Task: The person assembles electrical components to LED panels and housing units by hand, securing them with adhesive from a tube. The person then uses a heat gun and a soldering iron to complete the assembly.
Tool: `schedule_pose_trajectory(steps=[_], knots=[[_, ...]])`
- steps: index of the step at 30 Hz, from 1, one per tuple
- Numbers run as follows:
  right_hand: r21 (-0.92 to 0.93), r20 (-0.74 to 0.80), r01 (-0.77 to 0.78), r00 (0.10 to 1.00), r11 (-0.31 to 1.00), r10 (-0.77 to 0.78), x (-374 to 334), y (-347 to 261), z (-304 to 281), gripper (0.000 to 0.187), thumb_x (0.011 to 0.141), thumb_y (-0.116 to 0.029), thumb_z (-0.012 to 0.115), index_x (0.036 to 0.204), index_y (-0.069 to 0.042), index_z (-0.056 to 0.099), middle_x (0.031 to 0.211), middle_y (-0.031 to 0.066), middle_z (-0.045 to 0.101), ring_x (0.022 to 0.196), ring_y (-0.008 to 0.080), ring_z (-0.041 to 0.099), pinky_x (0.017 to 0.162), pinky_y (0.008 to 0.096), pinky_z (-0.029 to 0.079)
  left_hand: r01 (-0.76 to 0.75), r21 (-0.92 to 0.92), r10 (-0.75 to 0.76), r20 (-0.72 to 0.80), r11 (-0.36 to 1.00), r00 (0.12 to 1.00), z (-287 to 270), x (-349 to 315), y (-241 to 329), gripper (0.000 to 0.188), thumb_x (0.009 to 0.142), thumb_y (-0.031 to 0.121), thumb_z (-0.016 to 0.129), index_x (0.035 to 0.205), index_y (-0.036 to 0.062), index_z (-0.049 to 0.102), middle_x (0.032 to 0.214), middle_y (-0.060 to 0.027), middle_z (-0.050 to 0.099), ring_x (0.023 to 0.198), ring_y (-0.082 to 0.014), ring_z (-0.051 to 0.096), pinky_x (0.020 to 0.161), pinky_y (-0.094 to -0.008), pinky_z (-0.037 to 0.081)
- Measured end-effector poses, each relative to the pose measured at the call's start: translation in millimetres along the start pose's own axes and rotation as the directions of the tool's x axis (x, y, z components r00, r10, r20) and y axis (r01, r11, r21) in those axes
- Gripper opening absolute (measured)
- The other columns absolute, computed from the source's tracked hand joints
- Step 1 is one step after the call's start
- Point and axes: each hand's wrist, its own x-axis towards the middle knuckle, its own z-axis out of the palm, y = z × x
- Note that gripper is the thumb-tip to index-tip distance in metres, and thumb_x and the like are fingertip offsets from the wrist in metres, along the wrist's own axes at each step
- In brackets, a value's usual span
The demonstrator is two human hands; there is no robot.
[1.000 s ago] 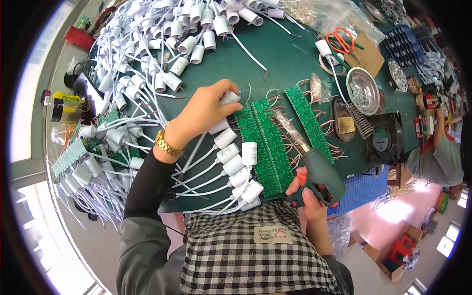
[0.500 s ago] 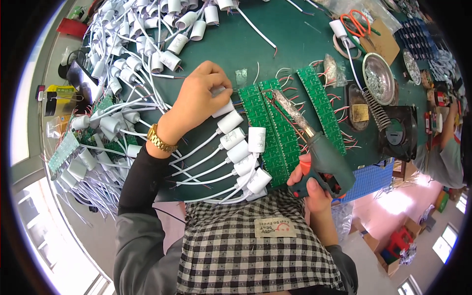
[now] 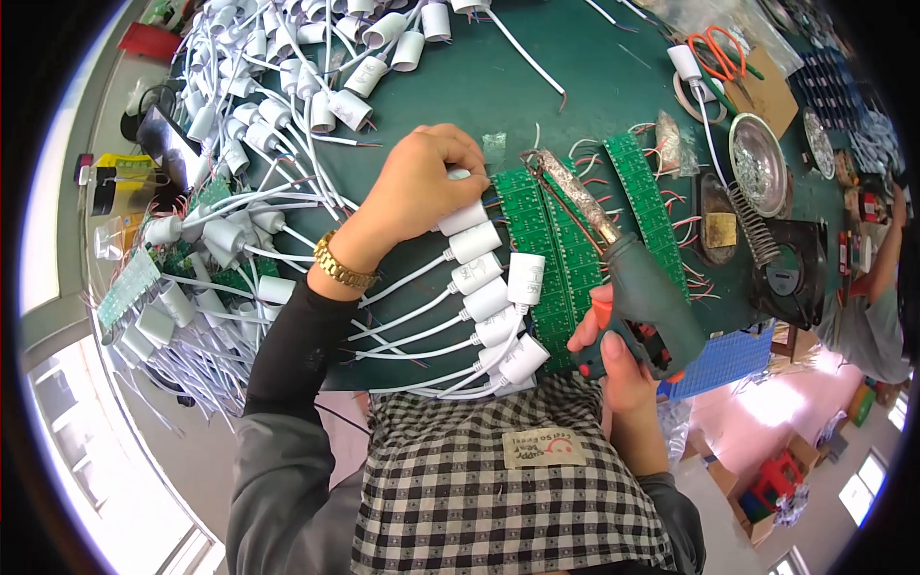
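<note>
My left hand [image 3: 436,182] is closed on a white lamp holder [image 3: 464,218] beside the far end of a green circuit board strip [image 3: 537,278]. Its fingertips hide part of the holder, and short wires run from it to the board's edge. In my right hand [image 3: 618,359] is a dark green soldering gun [image 3: 650,297], with a finger at its red trigger. The gun's bent tip is over the far end of the strips. More white lamp holders [image 3: 476,275] lie in a row along the board's left edge, their cables running left. One holder [image 3: 525,278] rests upright over the strip.
A big heap of white lamp holders [image 3: 350,110] covers the table's far left. Right of the strips are another board strip [image 3: 647,211] with wires, a sponge [image 3: 720,230], a coiled spring stand [image 3: 752,225], a metal dish [image 3: 757,165], a black fan [image 3: 791,273] and orange-handled scissors [image 3: 717,53].
The whole view has shifted, so things appear farther right. The soldering gun's tip has moved slightly left and away over the board strips. My left hand keeps its hold on the lamp holder.
</note>
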Motion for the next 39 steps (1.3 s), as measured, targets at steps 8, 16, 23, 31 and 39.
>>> schedule_pose_trajectory(steps=[8,16,23,31,39], knots=[[-0.017,-0.033,-0.030,0.999,0.999,0.030,2.0,0.2,4.6,0.031,0.086,-0.012,0.061,0.113,0.003,0.054,0.080,0.0057,0.058,0.060,0.0127,0.056,0.053,0.0257,0.045,0.003,0.028,-0.002,-0.035,1.000,0.999,3.6,2.9,3.1,0.010,0.072,0.007,0.068,0.076,-0.0015,0.066,0.088,-0.0063,0.064,0.081,-0.0202,0.056,0.082,-0.0303,0.043],[-0.093,-0.015,-0.003,1.000,0.996,0.001,4.4,1.6,6.9,0.018,0.082,0.000,0.061,0.099,0.005,0.056,0.075,0.0080,0.058,0.059,0.0136,0.058,0.053,0.0268,0.049,0.013,-0.008,-0.014,-0.053,1.000,0.998,5.7,4.1,-1.5,0.009,0.069,0.011,0.066,0.072,0.0029,0.067,0.087,-0.0095,0.065,0.082,-0.0272,0.057,0.076,-0.0353,0.046],[-0.091,-0.065,-0.037,0.997,0.995,0.031,1.6,3.9,7.4,0.016,0.082,0.000,0.061,0.097,0.004,0.056,0.075,0.0083,0.059,0.059,0.0138,0.059,0.053,0.0266,0.049,0.072,-0.065,-0.074,-0.034,0.995,0.997,6.7,8.4,0.7,0.011,0.068,0.009,0.065,0.073,-0.0007,0.067,0.085,-0.0145,0.064,0.074,-0.0287,0.061,0.069,-0.0348,0.049],[-0.178,-0.072,-0.071,0.996,0.981,0.059,4.6,-5.7,11.8,0.009,0.084,-0.003,0.060,0.090,0.002,0.058,0.072,0.0056,0.059,0.059,0.0131,0.059,0.053,0.0270,0.048,0.089,-0.034,-0.090,-0.025,0.995,0.996,4.8,7.5,4.6,0.010,0.070,0.005,0.065,0.074,-0.0034,0.065,0.083,-0.0094,0.064,0.075,-0.0196,0.060,0.075,-0.0297,0.047],[-0.037,-0.169,-0.083,0.983,0.996,0.076,0.5,-6.0,10.1,0.032,0.085,-0.017,0.058,0.110,0.003,0.052,0.070,0.0080,0.057,0.057,0.0151,0.056,0.052,0.0264,0.044,0.124,-0.038,-0.125,-0.006,0.992,0.992,4.2,8.4,5.6,0.009,0.070,0.004,0.065,0.073,-0.0039,0.065,0.083,-0.0089,0.064,0.076,-0.0193,0.060,0.076,-0.0292,0.047]])
